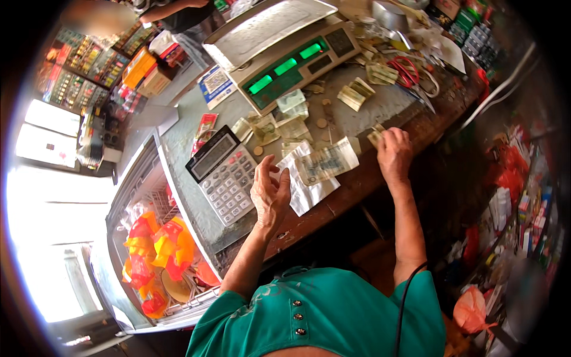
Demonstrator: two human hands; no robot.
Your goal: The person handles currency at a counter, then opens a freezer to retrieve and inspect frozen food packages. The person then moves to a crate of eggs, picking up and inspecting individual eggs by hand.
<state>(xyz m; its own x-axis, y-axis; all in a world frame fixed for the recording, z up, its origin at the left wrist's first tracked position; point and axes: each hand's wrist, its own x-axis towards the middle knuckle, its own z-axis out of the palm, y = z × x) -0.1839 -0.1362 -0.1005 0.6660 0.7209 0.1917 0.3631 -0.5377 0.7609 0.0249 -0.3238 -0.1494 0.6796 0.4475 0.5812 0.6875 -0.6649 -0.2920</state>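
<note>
banknote (327,164): muted grey-green | calculator (228,183): silver-grey, black-topped | shirt (342,297): teal | scale displays (285,65): bright green

Right of the calculator (228,185), a creased, grey-green banknote (327,163) lies opened out and slightly tilted, partly overlapping a wrinkled white sheet (310,195) with a jagged lower edge. Farther right of the calculator is a small, folded, yellowish banknote (375,136), partly covered.

Three green displays (285,66) on the scale (284,51) are illegible. A card (216,87) beside the scale bears a square code. Nearer the person (321,309) than the scale, calculator keys (228,188) and a banknote (326,163) bear printed characters.
</note>
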